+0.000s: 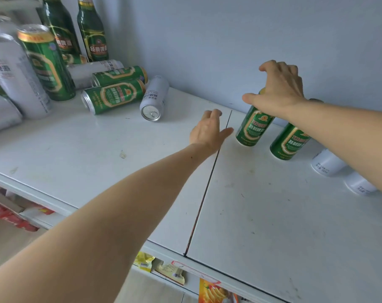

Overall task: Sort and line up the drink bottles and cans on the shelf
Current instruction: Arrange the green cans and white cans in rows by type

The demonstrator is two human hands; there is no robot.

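While reaching over the white shelf (273,215), right hand (279,90) spread across the top of an upright green beer can (254,127), fingers apart and draped over the rim, thumb out to the left; whether actually clamped or merely resting, cannot tell. Left hand (209,130) hovering just left of that can, fingers relaxed and slightly apart, holding nothing. Can standing near the back wall, right of the seam (207,182) between the 2 shelf panels, with a 2nd upright green can (289,142) just beside it and 2 white cans (328,162) further right, partly hidden under the forearm. Likely handling: thin metal wall, stiff if full, easily dented if empty; smooth and somewhat slippery; tall and narrow, so prone to tipping when pushed high. Best taken around the mid-body, or capped from above as now. Unsorted stock at far left: 2 green cans lying down (113,97), 1 white can on its side (154,99), able to roll; upright green and silver cans (17,75) and 2 green bottles (92,31) behind. Nothing between the hands and the row; neighbouring can close enough to be knocked.
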